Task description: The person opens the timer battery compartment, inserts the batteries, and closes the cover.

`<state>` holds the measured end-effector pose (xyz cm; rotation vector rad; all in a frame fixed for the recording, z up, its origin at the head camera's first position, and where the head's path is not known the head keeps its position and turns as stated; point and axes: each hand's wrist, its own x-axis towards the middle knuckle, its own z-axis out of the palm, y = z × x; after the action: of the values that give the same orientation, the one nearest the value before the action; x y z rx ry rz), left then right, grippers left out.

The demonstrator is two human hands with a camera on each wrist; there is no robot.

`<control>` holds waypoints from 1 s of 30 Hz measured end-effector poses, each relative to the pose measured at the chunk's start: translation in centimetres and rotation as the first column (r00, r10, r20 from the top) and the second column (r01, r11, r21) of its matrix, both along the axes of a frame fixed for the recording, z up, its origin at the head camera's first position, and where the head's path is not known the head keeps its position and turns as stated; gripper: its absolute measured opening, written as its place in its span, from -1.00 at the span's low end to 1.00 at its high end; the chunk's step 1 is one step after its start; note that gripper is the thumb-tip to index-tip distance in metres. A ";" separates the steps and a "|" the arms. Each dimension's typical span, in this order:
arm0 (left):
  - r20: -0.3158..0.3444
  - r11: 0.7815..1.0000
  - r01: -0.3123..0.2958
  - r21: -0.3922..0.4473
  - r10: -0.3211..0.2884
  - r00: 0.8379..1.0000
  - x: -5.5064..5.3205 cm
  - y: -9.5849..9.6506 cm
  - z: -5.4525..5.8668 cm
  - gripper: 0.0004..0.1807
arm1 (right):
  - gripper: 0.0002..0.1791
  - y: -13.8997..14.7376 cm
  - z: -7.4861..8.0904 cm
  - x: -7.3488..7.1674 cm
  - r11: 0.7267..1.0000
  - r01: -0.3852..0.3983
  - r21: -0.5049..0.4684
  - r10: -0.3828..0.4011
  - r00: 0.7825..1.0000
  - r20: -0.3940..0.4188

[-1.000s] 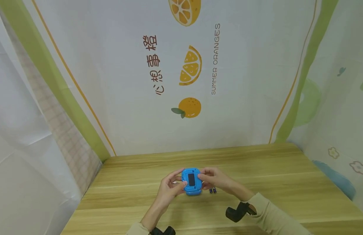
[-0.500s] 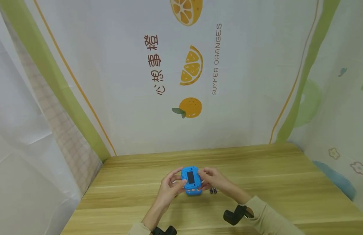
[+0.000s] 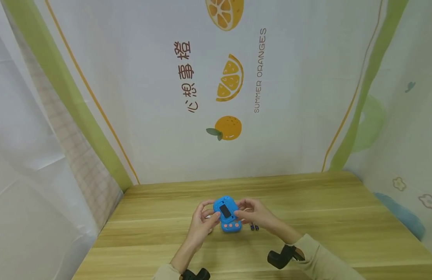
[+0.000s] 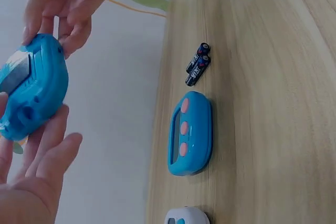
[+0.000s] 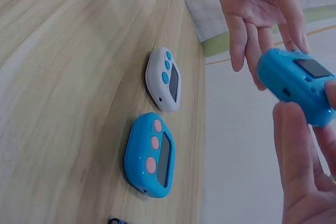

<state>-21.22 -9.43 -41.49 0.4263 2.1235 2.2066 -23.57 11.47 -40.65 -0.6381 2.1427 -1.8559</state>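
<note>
Between them, my left hand (image 3: 201, 227) and right hand (image 3: 255, 214) hold a blue digital timer (image 3: 225, 208) above the table. Its back faces up toward the head camera, with a dark rectangular patch in the middle. Thumbs press on this face while fingers curl behind the edges. In the head view it is turned at a slant. Below it on the table lies a second blue timer (image 4: 194, 135) with pink buttons and a dark screen, partly covered in the head view. Two dark batteries (image 4: 198, 65) lie side by side near it, below my right hand.
A white timer (image 5: 157, 80) with blue buttons rests beside the blue one, mostly hidden behind my left hand in the head view. The wooden table (image 3: 160, 241) meets a printed curtain (image 3: 285, 97) at its back edge, with more cloth along both sides.
The held timer has risen slightly and turned counterclockwise in the head view, uncovering the pink buttons of the timer below. Both hands keep holding it.
</note>
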 end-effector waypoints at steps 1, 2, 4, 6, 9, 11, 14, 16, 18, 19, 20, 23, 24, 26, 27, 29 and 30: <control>-0.003 1.000 -0.013 -0.003 0.012 1.000 -0.1 0.0 -0.1 -0.52 | -0.60 0.0 0.0 0.0 1.000 0.007 0.000 -0.007 1.000 -0.013; -0.007 1.000 -0.028 -0.005 0.028 1.000 -0.1 0.0 -0.2 -0.53 | -0.61 -0.1 0.0 -0.1 1.000 0.013 -0.001 -0.013 1.000 -0.025; -0.020 0.998 -0.061 -0.009 0.061 0.998 -0.3 0.0 -0.4 -0.56 | -0.62 -0.2 -0.1 -0.1 1.000 0.025 0.000 -0.025 0.998 -0.050; -0.030 0.995 -0.102 -0.017 0.102 0.994 -0.4 0.1 -0.5 -0.58 | -0.64 -0.2 -0.1 -0.1 0.999 0.045 0.014 -0.044 0.995 -0.088; -0.029 0.986 -0.163 -0.019 0.162 0.986 -0.5 0.3 -0.6 -0.61 | -0.67 -0.4 -0.1 0.0 0.995 0.089 0.043 -0.082 0.987 -0.141; -0.029 0.983 -0.186 0.007 0.186 0.982 -0.4 0.4 -0.5 -0.63 | -0.69 -0.5 -0.1 0.0 0.991 0.123 0.051 -0.112 0.978 -0.178; -0.019 0.978 -0.204 0.042 0.205 0.979 -0.1 0.6 0.1 -0.65 | -0.72 -0.9 0.5 0.3 0.986 0.160 0.043 -0.147 0.964 -0.222; -0.014 0.976 -0.210 0.053 0.211 0.977 -0.1 0.6 0.1 -0.64 | -0.73 -1.1 0.5 0.2 0.983 0.183 0.036 -0.169 0.955 -0.243; -0.003 0.975 -0.219 0.038 0.219 0.976 -0.2 0.6 0.0 -0.63 | -0.73 -1.1 0.5 0.1 0.979 0.200 0.035 -0.185 0.949 -0.257; -0.001 0.975 -0.221 0.032 0.221 0.975 -0.3 0.5 -0.3 -0.61 | -0.73 -1.2 0.5 0.1 0.977 0.210 0.033 -0.194 0.947 -0.257; 0.002 0.975 -0.221 0.030 0.221 0.975 -0.5 0.5 -0.7 -0.59 | -0.72 -1.1 0.2 -0.1 0.976 0.215 0.028 -0.200 0.943 -0.266; 0.008 0.977 -0.214 0.024 0.214 0.977 -0.4 0.5 -0.7 -0.55 | -0.72 -1.1 -0.3 -0.4 0.977 0.212 -0.001 -0.204 0.937 -0.283; 0.004 0.978 -0.208 0.026 0.208 0.978 -0.4 0.5 -0.8 -0.54 | -0.72 -1.1 -0.3 -0.4 0.979 0.205 -0.015 -0.201 0.936 -0.290; -0.006 0.981 -0.190 0.045 0.190 0.982 -0.3 0.5 -0.8 -0.52 | -0.75 -1.1 -0.5 -0.3 0.982 0.185 -0.047 -0.191 0.936 -0.295; -0.010 0.982 -0.183 0.055 0.184 0.983 -0.3 0.5 -0.8 -0.50 | -0.76 -1.2 -0.6 -0.4 0.983 0.177 -0.058 -0.186 0.937 -0.294; -0.021 0.983 -0.169 0.067 0.171 0.985 -0.3 0.4 -0.8 -0.49 | -0.77 -1.3 -0.7 -0.4 0.984 0.162 -0.077 -0.177 0.940 -0.293; -0.026 0.984 -0.159 0.078 0.162 0.986 -0.3 0.4 -0.8 -0.48 | -0.77 -1.3 -0.7 -0.4 0.984 0.156 -0.084 -0.174 0.940 -0.294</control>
<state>-21.50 -9.07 -42.29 0.3063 2.1678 2.3882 -23.95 10.15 -41.38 -0.8243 2.4045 -2.0282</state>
